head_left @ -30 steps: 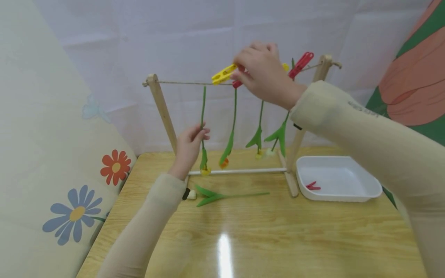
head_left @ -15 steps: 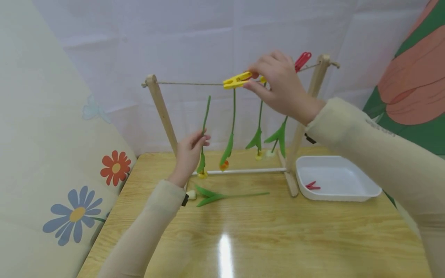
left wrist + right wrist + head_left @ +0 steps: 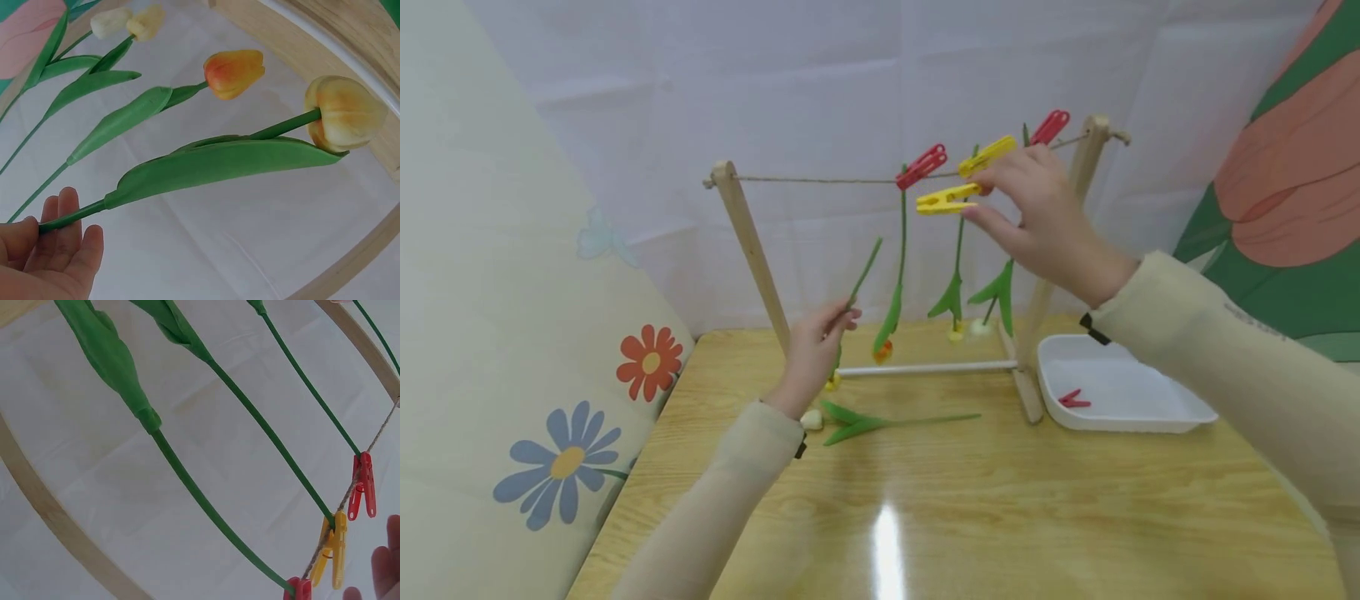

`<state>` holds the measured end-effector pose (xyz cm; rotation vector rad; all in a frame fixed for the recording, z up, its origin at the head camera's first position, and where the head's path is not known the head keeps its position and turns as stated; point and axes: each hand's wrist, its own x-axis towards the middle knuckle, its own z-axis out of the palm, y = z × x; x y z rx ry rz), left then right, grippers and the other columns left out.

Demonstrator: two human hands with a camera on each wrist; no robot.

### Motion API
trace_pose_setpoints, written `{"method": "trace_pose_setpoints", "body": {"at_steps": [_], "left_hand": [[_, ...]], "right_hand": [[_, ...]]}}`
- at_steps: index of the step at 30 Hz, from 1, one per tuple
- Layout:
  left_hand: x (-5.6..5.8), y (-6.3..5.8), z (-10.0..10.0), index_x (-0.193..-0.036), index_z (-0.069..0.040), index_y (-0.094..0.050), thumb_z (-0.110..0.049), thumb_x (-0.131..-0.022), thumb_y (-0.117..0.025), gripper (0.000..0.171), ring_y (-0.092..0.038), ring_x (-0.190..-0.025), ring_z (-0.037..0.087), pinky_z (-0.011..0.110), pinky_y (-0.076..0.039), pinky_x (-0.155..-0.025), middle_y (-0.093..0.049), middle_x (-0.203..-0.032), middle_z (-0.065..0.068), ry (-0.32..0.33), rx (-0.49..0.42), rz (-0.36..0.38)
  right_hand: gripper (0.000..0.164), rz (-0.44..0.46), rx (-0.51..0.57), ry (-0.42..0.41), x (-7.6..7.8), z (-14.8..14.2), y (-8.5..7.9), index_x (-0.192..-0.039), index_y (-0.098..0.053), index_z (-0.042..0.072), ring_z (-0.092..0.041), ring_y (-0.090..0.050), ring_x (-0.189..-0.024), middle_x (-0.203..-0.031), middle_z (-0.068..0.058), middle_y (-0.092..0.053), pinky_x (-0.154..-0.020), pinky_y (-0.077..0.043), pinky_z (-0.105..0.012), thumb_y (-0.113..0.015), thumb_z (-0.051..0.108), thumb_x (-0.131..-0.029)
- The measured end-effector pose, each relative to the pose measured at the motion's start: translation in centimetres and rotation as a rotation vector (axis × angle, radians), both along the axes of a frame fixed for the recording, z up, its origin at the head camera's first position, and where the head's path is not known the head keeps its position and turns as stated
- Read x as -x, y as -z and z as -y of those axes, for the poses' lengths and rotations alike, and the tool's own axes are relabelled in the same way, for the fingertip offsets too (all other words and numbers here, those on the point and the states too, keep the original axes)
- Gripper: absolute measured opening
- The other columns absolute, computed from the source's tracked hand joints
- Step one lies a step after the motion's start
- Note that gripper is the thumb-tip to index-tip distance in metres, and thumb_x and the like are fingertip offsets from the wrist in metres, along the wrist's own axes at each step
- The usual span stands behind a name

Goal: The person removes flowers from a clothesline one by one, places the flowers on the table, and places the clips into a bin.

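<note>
1. My left hand (image 3: 812, 354): thumb and fingers pinching the green stem of a cream-and-yellow artificial tulip (image 3: 231, 164). Bloom hangs downward; stem tilted, its bare end below the line and apart from it.
2. My right hand (image 3: 1041, 225): thumb and fingertips pinching a small yellow plastic clothespin (image 3: 946, 202), in front of the hanging stems; whether it touches one, I cannot tell.
3. Thin brown twine line (image 3: 820, 180), strung between two pale wooden posts (image 3: 748, 242).
4. Three artificial tulips, head-down, clipped to the line: an orange-and-yellow tulip (image 3: 891, 317) by a red clothespin (image 3: 922, 167), a yellow tulip (image 3: 952, 296) by a second yellow clothespin (image 3: 988, 156), a white tulip (image 3: 1000, 292) by another red clothespin (image 3: 1049, 127).
5. Loose cream-budded tulip (image 3: 857, 426), lying flat on the wood-grain table (image 3: 1000, 517).
6. White plastic tray (image 3: 1142, 396) at right, containing one further red clothespin (image 3: 1074, 401).
</note>
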<state>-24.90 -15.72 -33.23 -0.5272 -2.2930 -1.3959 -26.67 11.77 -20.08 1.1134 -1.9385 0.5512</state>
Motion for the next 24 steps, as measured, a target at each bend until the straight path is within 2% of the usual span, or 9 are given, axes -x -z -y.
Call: {"method": "trace_pose_setpoints", "body": {"at_steps": [3, 9, 11, 14, 17, 21, 24], "left_hand": [[-0.1, 0.5, 0.0, -0.121, 0.013, -0.059, 0.006, -0.095, -0.054, 0.027, -0.066, -0.089, 0.035, 0.041, -0.055, -0.086, -0.069, -0.104, 0.024, 0.011, 0.055, -0.023], [-0.4, 1.2, 0.0, -0.118, 0.013, -0.061, 0.008, -0.094, -0.055, 0.026, -0.067, -0.088, 0.034, 0.041, -0.056, -0.084, -0.069, -0.102, 0.023, 0.022, 0.149, -0.062], [-0.4, 1.5, 0.0, -0.117, 0.012, -0.062, 0.010, -0.092, -0.056, 0.026, -0.067, -0.088, 0.033, 0.040, -0.057, -0.083, -0.070, -0.102, 0.022, 0.017, 0.196, -0.093], [-0.6, 1.8, 0.0, -0.118, 0.010, -0.063, 0.012, -0.091, -0.057, 0.028, -0.068, -0.088, 0.033, 0.040, -0.057, -0.082, -0.070, -0.100, 0.021, 0.018, 0.265, -0.131], [-0.8, 2.4, 0.0, -0.121, 0.007, -0.062, 0.011, -0.091, -0.057, 0.031, -0.068, -0.093, 0.033, 0.041, -0.056, -0.086, -0.070, -0.103, 0.020, 0.027, 0.333, -0.130], [-0.8, 3.3, -0.2, -0.121, 0.007, -0.063, 0.010, -0.091, -0.058, 0.031, -0.066, -0.099, 0.035, 0.042, -0.054, -0.089, -0.069, -0.107, 0.020, 0.055, 0.371, -0.124], [-0.7, 3.8, -0.4, -0.116, 0.008, -0.064, 0.007, -0.090, -0.060, 0.027, -0.067, -0.097, 0.035, 0.042, -0.055, -0.087, -0.069, -0.105, 0.021, 0.062, 0.391, -0.192]], "right_hand": [[0.025, 0.003, -0.003, 0.010, -0.3, -0.6, 0.7, -0.101, -0.062, -0.012, -0.041, -0.049, -0.089, -0.095, -0.026, -0.062, -0.083, -0.035, -0.049, -0.073, 0.004, -0.085], [0.028, 0.069, 0.026, 0.060, -0.9, -1.9, 1.9, -0.105, -0.063, -0.011, -0.038, -0.046, -0.088, -0.096, -0.025, -0.063, -0.078, -0.034, -0.045, -0.074, 0.003, -0.084], [0.031, 0.083, 0.042, 0.064, -1.0, -2.3, 2.2, -0.106, -0.063, -0.012, -0.039, -0.047, -0.091, -0.096, -0.025, -0.063, -0.079, -0.035, -0.046, -0.072, 0.012, -0.089], [0.051, 0.098, 0.066, 0.078, -1.1, -2.9, 2.8, -0.106, -0.063, -0.013, -0.041, -0.047, -0.093, -0.097, -0.026, -0.063, -0.079, -0.036, -0.045, -0.059, 0.037, -0.097], [0.072, 0.106, 0.099, 0.085, -1.2, -3.4, 3.4, -0.103, -0.063, -0.015, -0.043, -0.047, -0.093, -0.096, -0.028, -0.063, -0.079, -0.036, -0.045, -0.047, 0.055, -0.096], [0.073, 0.116, 0.137, 0.078, -1.2, -4.1, 4.2, -0.101, -0.063, -0.015, -0.044, -0.048, -0.092, -0.097, -0.029, -0.063, -0.080, -0.036, -0.044, -0.048, 0.056, -0.095], [0.072, 0.112, 0.149, 0.072, -1.1, -4.8, 4.8, -0.102, -0.063, -0.015, -0.043, -0.048, -0.092, -0.097, -0.029, -0.064, -0.081, -0.035, -0.042, -0.048, 0.056, -0.095]]}}
